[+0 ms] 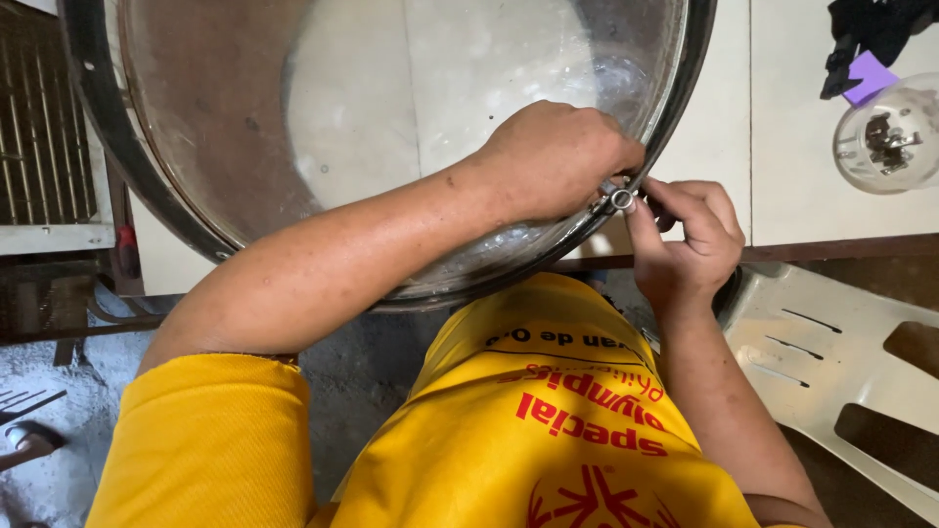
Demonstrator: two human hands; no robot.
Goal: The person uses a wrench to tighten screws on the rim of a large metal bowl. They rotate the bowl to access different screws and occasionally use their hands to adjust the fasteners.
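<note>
A pale tiled floor shows through the glass below me, with rough grey concrete nearer my knees. My left hand (559, 161) reaches across inside the big round glass-bottomed drum (391, 127), fingers curled tight against its dark rim, seemingly to steady the small metal fitting (620, 199) that sits on that rim. My right hand (690, 235) comes at the same fitting from outside, thumb and fingertips pinched close on it, so the two hands meet at one spot on the edge. The drum leans toward my yellow shirt (548, 430), which keeps the rim within easy reach. Beside my right arm is a white plastic chair (841, 342); farther off, a clear round cover (885, 137) lies on the floor by a purple scrap (869, 76).
</note>
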